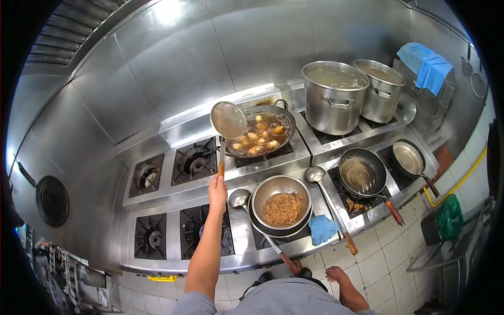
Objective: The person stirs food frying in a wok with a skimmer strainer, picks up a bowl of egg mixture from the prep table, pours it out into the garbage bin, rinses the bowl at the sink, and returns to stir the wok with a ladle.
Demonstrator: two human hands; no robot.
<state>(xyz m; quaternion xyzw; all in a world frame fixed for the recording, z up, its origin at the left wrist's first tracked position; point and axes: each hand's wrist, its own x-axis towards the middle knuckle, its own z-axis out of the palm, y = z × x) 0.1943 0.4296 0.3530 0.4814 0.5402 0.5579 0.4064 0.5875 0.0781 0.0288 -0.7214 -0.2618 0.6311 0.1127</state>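
Note:
My left hand (218, 191) is closed around the wooden handle of a fine-mesh skimmer (229, 119). The skimmer's round head is raised at the left edge of a wok (288, 137), overlapping it in view. Browned pieces of food (254, 137) float in dark bubbling oil inside the wok. Low at the right side of my body, my right hand (336, 274) hangs empty with its fingers loosely bent. Nearest to it on the stove lies a blue cloth (323, 229), beside a metal bowl (305, 195) of brown minced food (283, 209) resting on a pan.
Two large stockpots (336, 113) of liquid stand at the back right. Ladles (315, 174) lie either side of the bowl. Two pans (362, 173) sit front right, handles over the edge. Gas burners (196, 161) are at left. A blue towel (426, 65) hangs at right.

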